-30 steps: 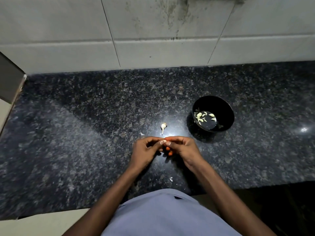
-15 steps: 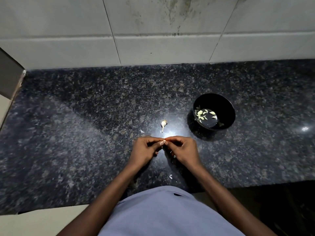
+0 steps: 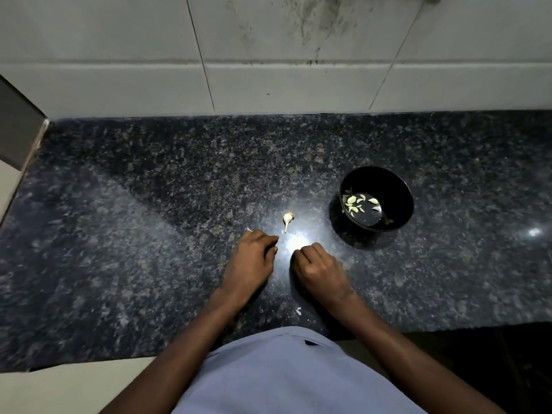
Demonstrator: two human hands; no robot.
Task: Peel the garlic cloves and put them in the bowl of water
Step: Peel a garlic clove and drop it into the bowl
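left hand (image 3: 252, 258) curled, contents hidden | right hand (image 3: 318, 268) curled, contents hidden | bowl (image 3: 397, 186) water barely visible

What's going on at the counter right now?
A person is peeling garlic on a dark stone counter. Both hands sit apart, fingers curled, the left hand and right hand low over the counter; whether either holds a clove cannot be told. One garlic piece lies on the counter just beyond them. The black bowl to the right holds water with several peeled cloves in it. A few bits of skin lie nearby.
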